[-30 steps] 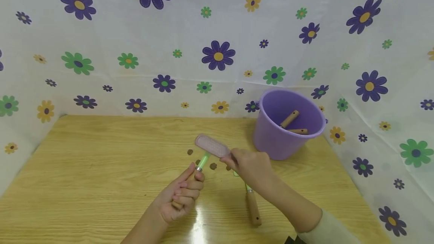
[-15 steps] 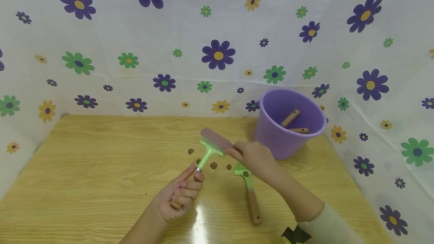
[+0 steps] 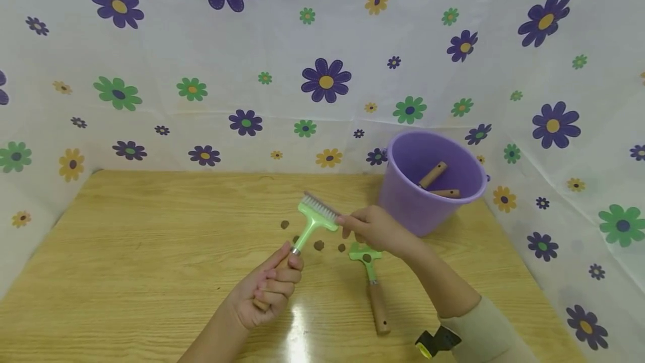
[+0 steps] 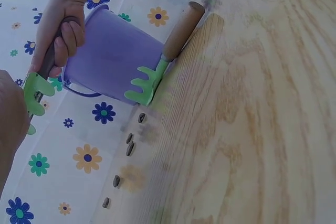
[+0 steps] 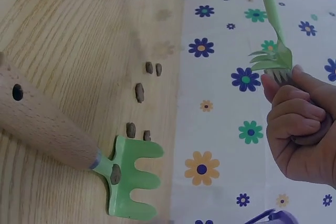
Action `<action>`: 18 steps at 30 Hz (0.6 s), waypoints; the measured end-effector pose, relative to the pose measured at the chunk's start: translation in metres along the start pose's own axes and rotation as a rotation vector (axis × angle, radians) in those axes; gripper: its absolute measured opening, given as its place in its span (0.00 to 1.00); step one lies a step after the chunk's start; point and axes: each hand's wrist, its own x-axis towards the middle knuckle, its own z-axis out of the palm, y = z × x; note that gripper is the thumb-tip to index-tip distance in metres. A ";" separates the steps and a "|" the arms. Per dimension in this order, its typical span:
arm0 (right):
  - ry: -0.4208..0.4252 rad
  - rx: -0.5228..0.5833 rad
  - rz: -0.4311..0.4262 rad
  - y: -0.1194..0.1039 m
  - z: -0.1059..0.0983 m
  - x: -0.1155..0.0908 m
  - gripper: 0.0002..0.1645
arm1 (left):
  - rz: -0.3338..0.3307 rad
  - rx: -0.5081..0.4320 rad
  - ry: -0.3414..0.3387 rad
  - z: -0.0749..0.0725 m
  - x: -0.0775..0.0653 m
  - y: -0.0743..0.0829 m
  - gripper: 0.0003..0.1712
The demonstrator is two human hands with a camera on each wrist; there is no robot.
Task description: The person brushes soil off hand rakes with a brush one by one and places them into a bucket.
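In the head view, my left hand (image 3: pixel 272 293) grips the wooden handle of a green hand rake (image 3: pixel 313 221), its head raised off the table. My right hand (image 3: pixel 380 231) holds a brush (image 3: pixel 321 206) with pale bristles and a brownish back, its bristles against the rake's tines. The right wrist view shows the right fingers curled round the brush handle (image 5: pixel 314 136), bristles between the green tines. Another green hand rake (image 3: pixel 377 301) with a wooden handle lies on the table below the right hand, a brown clump (image 3: pixel 367 258) on its head.
A purple bucket (image 3: pixel 413 206) stands at the table's back right, wooden handles (image 3: pixel 433 175) sticking up inside it. Several small brown clumps (image 3: pixel 319 246) are scattered on the wooden table (image 3: pixel 151 251). A flower-printed cloth (image 3: pixel 282 43) hangs behind and at the sides.
The brush has tipped from lying flat over the rake's head to edge-on, so its bristles show. My right hand has shifted slightly up, uncovering the lying rake's head. My left hand stays put.
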 end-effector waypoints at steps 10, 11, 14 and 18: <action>-0.093 0.088 0.006 0.019 0.001 0.005 0.26 | -0.012 0.071 0.005 0.002 -0.001 0.002 0.29; -0.089 0.076 0.019 0.022 0.001 0.005 0.26 | -0.010 0.076 0.006 0.002 -0.001 0.002 0.29; -0.057 0.039 0.049 0.029 0.002 0.007 0.27 | -0.006 0.076 0.014 0.003 -0.001 0.003 0.29; -0.010 -0.019 0.060 0.032 0.001 0.007 0.28 | -0.010 0.060 0.013 0.001 -0.001 0.003 0.29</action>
